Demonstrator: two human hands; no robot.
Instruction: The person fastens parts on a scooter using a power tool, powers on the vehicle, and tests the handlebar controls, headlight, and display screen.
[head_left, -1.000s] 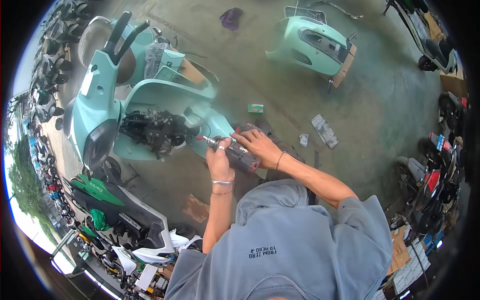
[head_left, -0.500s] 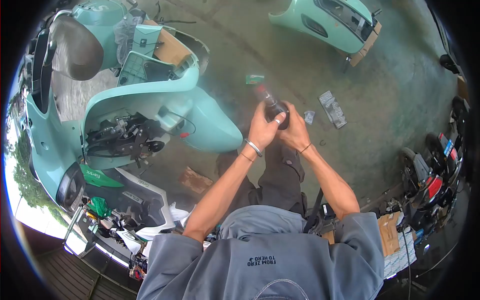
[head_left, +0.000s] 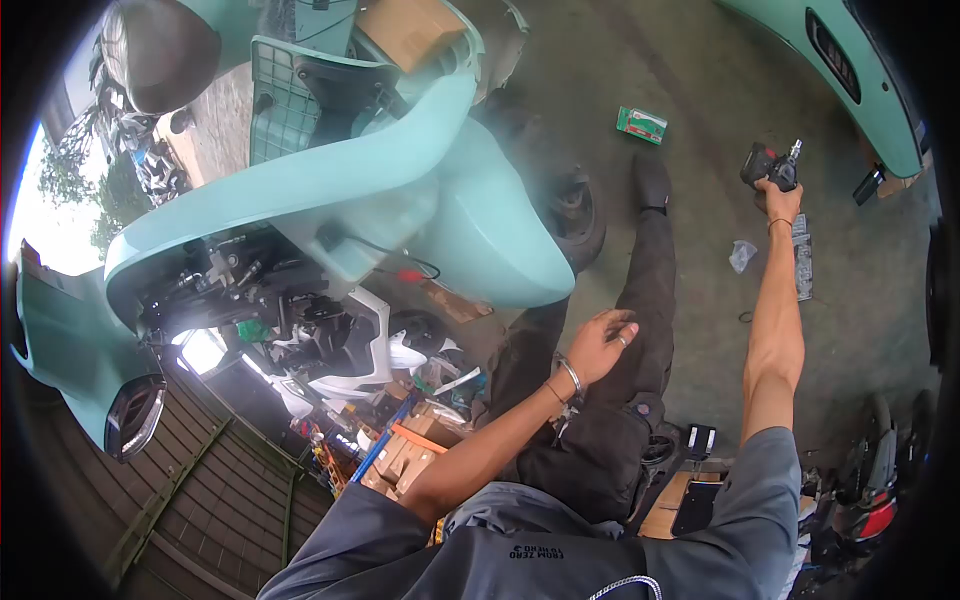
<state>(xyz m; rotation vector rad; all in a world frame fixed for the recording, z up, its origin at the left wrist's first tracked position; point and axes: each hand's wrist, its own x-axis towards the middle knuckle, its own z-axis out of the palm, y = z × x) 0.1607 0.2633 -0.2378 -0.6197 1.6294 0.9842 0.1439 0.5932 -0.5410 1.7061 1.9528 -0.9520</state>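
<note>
Head view | right hand (head_left: 780, 204) grasps drill (head_left: 784, 176) | drill points forward, long axis seemingly slanting slightly right | left hand (head_left: 598, 347) free, loosely curled, near leg (head_left: 648, 280)

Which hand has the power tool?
The right hand, on the outstretched arm, grips the power tool. The left hand, with the metal bracelet at its wrist, holds nothing visible.

Grey shirt (head_left: 480, 565), dark trousers (head_left: 590, 460)
</note>
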